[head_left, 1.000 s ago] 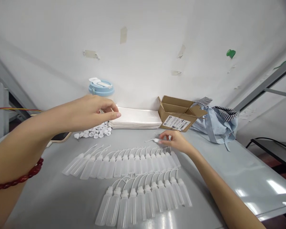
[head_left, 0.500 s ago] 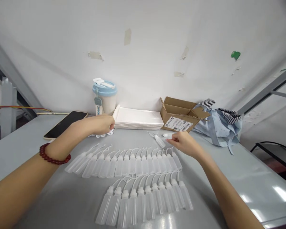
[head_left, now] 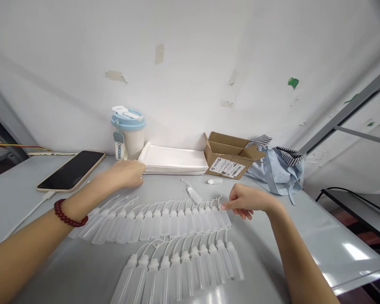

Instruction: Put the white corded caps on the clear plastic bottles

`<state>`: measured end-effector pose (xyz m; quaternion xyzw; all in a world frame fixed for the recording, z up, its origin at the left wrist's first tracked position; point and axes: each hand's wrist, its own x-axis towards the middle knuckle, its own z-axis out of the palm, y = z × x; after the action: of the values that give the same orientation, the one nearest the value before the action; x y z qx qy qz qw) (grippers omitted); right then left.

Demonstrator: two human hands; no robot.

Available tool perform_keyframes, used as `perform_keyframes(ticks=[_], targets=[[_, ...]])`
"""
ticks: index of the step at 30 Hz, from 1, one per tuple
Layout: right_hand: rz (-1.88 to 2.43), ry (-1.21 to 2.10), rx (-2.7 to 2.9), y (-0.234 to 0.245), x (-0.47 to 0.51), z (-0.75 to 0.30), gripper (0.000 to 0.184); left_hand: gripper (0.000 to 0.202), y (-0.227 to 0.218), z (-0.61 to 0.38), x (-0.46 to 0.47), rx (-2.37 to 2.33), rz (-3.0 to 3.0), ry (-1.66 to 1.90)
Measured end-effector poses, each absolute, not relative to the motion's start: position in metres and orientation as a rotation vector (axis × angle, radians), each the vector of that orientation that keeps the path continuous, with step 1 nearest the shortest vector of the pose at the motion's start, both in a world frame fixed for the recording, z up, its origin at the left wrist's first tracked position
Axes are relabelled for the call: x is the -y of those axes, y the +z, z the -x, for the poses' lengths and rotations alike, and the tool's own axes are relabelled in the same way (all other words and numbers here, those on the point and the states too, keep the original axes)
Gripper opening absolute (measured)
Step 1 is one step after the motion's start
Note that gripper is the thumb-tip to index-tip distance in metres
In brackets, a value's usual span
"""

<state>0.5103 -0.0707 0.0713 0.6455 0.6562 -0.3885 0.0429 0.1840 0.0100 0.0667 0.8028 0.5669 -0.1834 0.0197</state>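
Two rows of clear plastic squeeze bottles (head_left: 180,223) with white caps and thin bent strips at their tops lie side by side on the grey table. At the right end of the far row, my right hand (head_left: 245,202) is closed, with thumb and index at the top of the last bottle. My left hand (head_left: 128,174) is closed in a downward pinch beside the white stack; its fingertips are mostly hidden, and so is anything in them. Beyond the far row lie a loose small bottle (head_left: 194,195) and another small white one (head_left: 214,181).
A stack of white padded mailers (head_left: 177,158) lies by the wall, between a lidded cup (head_left: 134,141) and an open cardboard box (head_left: 223,162). A light-blue cloth bag (head_left: 277,169) is at the right. A phone (head_left: 72,169) on a white cable lies left.
My right hand has moved from beside the small white bottle nearer to the end of the far row. My left hand stays beside the mailers. The whole view has shifted slightly.
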Motion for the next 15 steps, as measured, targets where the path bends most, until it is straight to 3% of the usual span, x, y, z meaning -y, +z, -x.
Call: perform_keyframes(ticks=[15], targets=[[-1.899, -1.311, -1.894, 0.062, 0.065, -0.512, 0.030, 0.012, 0.081, -0.186, 0.002, -1.672, -2.645, -0.243]])
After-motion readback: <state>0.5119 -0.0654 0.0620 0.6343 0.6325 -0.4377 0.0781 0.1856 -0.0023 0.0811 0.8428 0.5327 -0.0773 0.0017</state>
